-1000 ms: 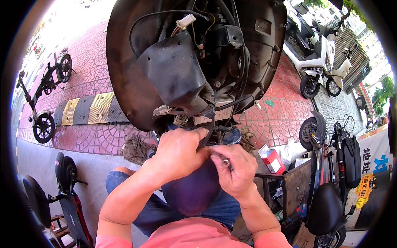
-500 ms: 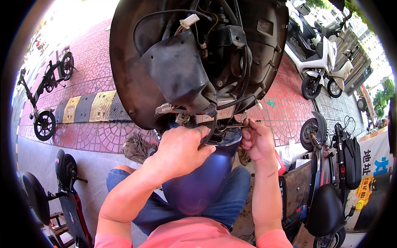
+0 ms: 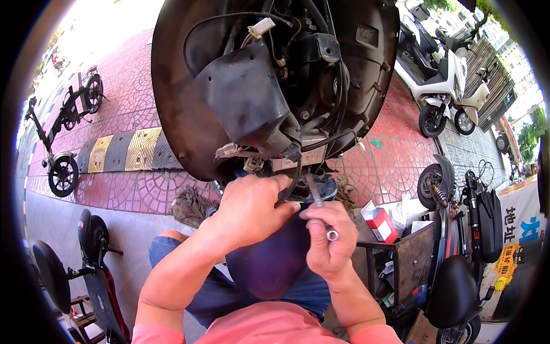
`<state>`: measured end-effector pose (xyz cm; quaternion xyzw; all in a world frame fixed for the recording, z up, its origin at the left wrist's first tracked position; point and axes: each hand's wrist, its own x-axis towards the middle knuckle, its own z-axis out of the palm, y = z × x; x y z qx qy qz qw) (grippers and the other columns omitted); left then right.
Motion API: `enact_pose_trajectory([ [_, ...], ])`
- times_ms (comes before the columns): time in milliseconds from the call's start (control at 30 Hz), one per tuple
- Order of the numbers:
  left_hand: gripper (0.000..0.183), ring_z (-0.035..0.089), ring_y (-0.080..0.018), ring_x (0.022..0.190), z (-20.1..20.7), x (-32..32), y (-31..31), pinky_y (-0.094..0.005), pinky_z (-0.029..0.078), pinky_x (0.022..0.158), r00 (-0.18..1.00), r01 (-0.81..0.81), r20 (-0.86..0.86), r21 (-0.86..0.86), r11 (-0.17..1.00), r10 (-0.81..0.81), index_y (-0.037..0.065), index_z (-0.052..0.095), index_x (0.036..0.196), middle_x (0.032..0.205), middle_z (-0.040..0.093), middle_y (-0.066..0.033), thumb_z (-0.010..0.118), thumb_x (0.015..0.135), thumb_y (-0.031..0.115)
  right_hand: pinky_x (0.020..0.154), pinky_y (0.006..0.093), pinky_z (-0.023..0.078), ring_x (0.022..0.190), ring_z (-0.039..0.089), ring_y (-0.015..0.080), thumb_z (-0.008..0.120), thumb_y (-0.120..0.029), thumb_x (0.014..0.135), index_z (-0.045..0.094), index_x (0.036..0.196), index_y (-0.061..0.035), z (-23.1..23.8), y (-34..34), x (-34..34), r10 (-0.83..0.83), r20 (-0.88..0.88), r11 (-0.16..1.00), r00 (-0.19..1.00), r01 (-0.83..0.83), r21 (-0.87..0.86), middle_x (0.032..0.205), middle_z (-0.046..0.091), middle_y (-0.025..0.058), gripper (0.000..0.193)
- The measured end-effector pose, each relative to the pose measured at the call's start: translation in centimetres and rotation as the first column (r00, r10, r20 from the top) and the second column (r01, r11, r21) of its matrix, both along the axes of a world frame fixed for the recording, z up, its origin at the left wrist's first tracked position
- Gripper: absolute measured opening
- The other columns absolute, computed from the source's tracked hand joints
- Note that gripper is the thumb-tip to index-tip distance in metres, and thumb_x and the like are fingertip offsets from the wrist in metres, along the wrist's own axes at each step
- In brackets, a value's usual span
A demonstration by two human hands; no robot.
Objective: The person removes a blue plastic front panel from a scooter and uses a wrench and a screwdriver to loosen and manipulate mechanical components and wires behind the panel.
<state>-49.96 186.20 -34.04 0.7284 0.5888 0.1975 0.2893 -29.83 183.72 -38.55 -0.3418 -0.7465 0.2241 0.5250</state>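
Before me stands a scooter's dark brown inner shell (image 3: 175, 97) with a black plastic cover (image 3: 246, 94) and loose wiring. Below it a dark blue rounded fender (image 3: 266, 261) juts toward me between my knees. My left hand (image 3: 255, 203) is closed at the fender's upper end, beside a black cable (image 3: 296, 180). Its fingertips are hidden, so what they grip does not show. My right hand (image 3: 332, 238) holds a silver wrench (image 3: 315, 191) slantwise, with its far end at the opening above the fender and its round end sticking out of the fist.
A white connector (image 3: 262, 27) hangs at the top of the wiring. To the right is an open metal box (image 3: 415, 252) with a red and white carton (image 3: 381, 223). Folded scooters (image 3: 458, 229) stand beyond it. A rag (image 3: 193, 206) lies at the left.
My right hand has come down and left, from beside the fender's upper end to over its right side. The wrench now shows clearly in it. My left hand stays in place.
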Motion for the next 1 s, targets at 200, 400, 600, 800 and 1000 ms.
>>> enact_pose_trajectory([
  [200, 0.038, 0.073, -0.0451, 0.082, 0.1, -0.3, -0.2, -0.0529, 0.055, 0.075, 0.999, -0.001, 0.039, -0.011, 1.0, 0.001, 0.004, 0.077, 0.118, 0.08, 0.074, -0.0223, 0.081, 0.093, 0.033, 0.06, 0.027, 0.043, 0.063, 0.052, 0.0128, 0.049, -0.026, 0.116, 0.06, 0.109, -0.0038, 1.5, 3.7, 3.3, -0.178, -0.551, 0.807, 0.815, -0.2, -0.556, 0.08, 0.064, 0.0105, 0.026],
  [400, 0.045, 0.074, -0.0434, 0.082, 0.0, -0.2, -0.2, -0.0506, 0.057, 0.076, 1.0, -0.005, 0.016, -0.03, 1.0, 0.006, 0.006, 0.077, 0.127, 0.082, 0.074, -0.0219, 0.08, 0.094, 0.035, 0.05, 0.0267, 0.033, 0.056, 0.044, 0.0119, 0.052, -0.033, 0.115, 0.061, 0.105, -0.0114, -1.8, 9.7, 7.1, -0.208, -0.593, 0.432, 0.778, -0.471, -0.769, 0.07, 0.053, 0.0028, 0.026],
  [600, 0.045, 0.075, -0.0436, 0.084, -0.4, 0.0, -0.3, -0.0509, 0.058, 0.078, 1.0, 0.003, -0.006, -0.009, 1.0, -0.003, 0.006, 0.077, 0.127, 0.083, 0.076, -0.0214, 0.079, 0.094, 0.036, 0.05, 0.0265, 0.031, 0.054, 0.038, 0.0102, 0.051, -0.036, 0.115, 0.061, 0.103, -0.0134, -3.4, 11.1, 7.7, -0.236, -0.625, 0.286, 0.744, -0.561, -0.777, 0.068, 0.046, -0.001, 0.027],
  [800, 0.041, 0.075, -0.0446, 0.086, -0.5, -0.4, -0.4, -0.0535, 0.058, 0.08, 1.0, 0.003, 0.01, -0.009, 1.0, -0.003, 0.005, 0.077, 0.121, 0.085, 0.077, -0.0226, 0.078, 0.095, 0.036, 0.048, 0.026, 0.031, 0.056, 0.039, 0.0088, 0.052, -0.032, 0.115, 0.059, 0.101, -0.0094, -0.3, 6.2, 4.1, -0.307, -0.466, 0.67, 0.83, -0.159, -0.726, 0.072, 0.045, -0.0022, 0.028],
  [1000, 0.038, 0.076, -0.0462, 0.087, -0.9, -0.3, -0.5, -0.0575, 0.059, 0.08, 1.0, 0.009, 0.016, 0.042, 0.999, -0.01, 0.003, 0.076, 0.114, 0.085, 0.076, -0.0244, 0.077, 0.096, 0.036, 0.063, 0.0299, 0.047, 0.069, 0.06, 0.016, 0.066, -0.011, 0.109, 0.065, 0.111, -0.0004, 0.0, -2.6, -2.3, -0.046, 0.158, 0.996, 0.986, 0.057, -0.067, 0.085, 0.066, 0.0069, 0.011],
])
